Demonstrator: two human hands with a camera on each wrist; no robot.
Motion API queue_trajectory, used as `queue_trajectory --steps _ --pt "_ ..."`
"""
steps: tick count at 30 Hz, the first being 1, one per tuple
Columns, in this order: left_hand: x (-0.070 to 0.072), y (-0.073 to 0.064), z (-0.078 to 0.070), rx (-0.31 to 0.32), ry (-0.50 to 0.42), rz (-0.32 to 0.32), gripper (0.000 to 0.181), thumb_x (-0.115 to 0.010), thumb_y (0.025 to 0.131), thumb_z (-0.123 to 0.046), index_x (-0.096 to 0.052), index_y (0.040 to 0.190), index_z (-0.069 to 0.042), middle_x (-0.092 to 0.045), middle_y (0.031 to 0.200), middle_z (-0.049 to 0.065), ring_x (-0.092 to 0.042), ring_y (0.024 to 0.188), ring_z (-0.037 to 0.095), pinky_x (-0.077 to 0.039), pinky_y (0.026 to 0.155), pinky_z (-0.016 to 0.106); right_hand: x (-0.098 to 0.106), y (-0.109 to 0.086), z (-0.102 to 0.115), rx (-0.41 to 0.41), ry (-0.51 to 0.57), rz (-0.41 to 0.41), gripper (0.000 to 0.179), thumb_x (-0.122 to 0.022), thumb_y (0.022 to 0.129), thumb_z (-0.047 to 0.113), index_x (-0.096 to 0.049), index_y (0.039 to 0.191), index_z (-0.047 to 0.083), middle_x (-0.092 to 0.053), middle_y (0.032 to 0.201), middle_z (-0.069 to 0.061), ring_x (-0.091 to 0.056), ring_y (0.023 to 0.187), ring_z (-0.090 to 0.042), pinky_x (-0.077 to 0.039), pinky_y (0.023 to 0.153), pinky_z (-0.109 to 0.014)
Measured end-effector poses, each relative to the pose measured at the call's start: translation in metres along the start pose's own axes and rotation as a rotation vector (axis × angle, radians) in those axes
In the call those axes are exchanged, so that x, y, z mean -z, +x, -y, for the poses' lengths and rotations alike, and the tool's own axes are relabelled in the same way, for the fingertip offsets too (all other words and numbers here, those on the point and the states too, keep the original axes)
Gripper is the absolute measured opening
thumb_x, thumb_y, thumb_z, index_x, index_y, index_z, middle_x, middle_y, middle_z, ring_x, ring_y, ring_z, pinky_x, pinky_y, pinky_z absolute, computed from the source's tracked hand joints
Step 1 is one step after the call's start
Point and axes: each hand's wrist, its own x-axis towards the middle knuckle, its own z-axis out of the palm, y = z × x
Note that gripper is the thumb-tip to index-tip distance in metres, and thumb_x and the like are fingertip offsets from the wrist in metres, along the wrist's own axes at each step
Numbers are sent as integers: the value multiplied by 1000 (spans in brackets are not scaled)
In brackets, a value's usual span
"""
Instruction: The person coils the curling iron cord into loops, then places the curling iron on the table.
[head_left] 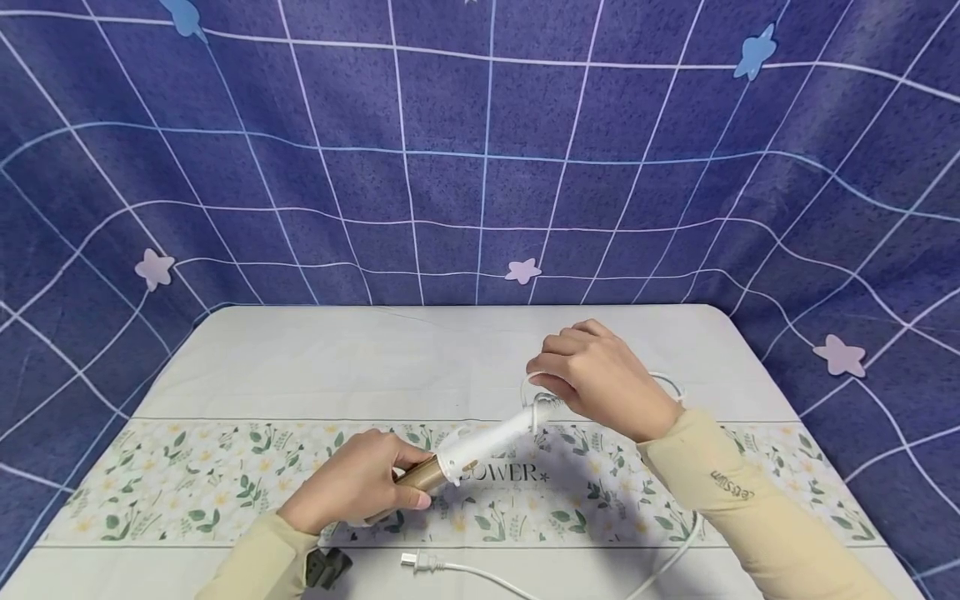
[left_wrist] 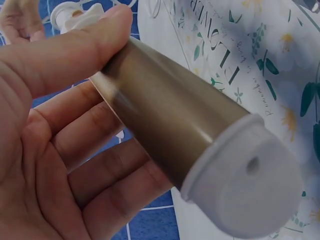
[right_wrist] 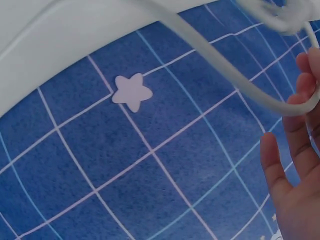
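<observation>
A curling iron with a white handle and a gold barrel slants over the table, its handle end up and to the right. My left hand grips it by the barrel, thumb on top and fingers beneath. The white end cap of the barrel shows close up in the left wrist view. At the handle end, my right hand holds the white power cord, which loops round the handle there. In the right wrist view the cord bends across the curled fingers.
The cord's two-pin plug lies at the table's front edge, with more cord trailing right beneath the right sleeve. A white cloth with a floral band covers the table. Behind hangs a blue grid-patterned curtain with stars.
</observation>
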Motion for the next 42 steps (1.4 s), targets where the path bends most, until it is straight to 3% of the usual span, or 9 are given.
queue_trajectory --steps 7,15,20,23,26,31,37,42 --pt "-2 2 1 44 -26 -3 39 -76 71 -31 -69 106 -16 -67 81 -11 -47 50 3 -41 47 23 4 -2 12 -4 -18 -39 6 -68 81 16 -69 87 15 -57 75 8 -55 73 -13 -38 85 -32" --pt "-4 4 2 95 -36 -39 37 -75 72 -37 -69 104 -19 -67 85 -10 -48 49 4 -42 48 24 3 -9 26 -48 -5 -80 11 -71 76 10 -70 86 13 -57 73 7 -56 71 -12 -39 84 -31" --pt "-6 5 4 105 -52 -75 38 -74 73 -33 -68 108 -18 -68 95 -2 -56 60 4 -44 54 23 1 -13 29 -94 25 -101 14 -69 76 9 -71 89 12 -60 75 6 -56 70 -10 -40 82 -30" --pt "-8 5 5 121 -105 -92 37 -75 74 -29 -67 108 -18 -68 99 2 -62 69 6 -47 56 24 1 -16 30 -126 50 -94 16 -64 80 12 -71 94 11 -61 78 6 -56 72 -10 -39 83 -29" --pt "-9 6 5 133 -129 -115 36 -75 73 -31 -67 107 -22 -68 99 0 -63 72 6 -48 58 24 1 -19 30 -162 78 -87 18 -60 83 17 -70 97 12 -64 82 5 -57 77 -10 -38 85 -28" --pt "-11 8 3 148 -163 -141 35 -75 71 -36 -67 104 -27 -67 98 -4 -62 73 4 -49 58 25 -2 -23 31 -228 141 -106 14 -62 83 21 -69 91 13 -63 78 8 -57 79 -12 -41 81 -29" --pt "-13 9 1 152 -301 -132 40 -74 73 -35 -65 111 -23 -66 104 6 -64 65 9 -50 51 26 -5 -28 29 -285 262 -98 9 -62 85 21 -69 88 15 -59 74 15 -56 81 -9 -41 82 -30" --pt "-12 9 -1 122 -331 -125 41 -72 75 -33 -65 113 -19 -65 104 10 -64 64 11 -50 52 25 -7 -33 25 -289 314 -74 10 -61 86 19 -68 92 15 -59 78 15 -56 85 -9 -41 86 -33"
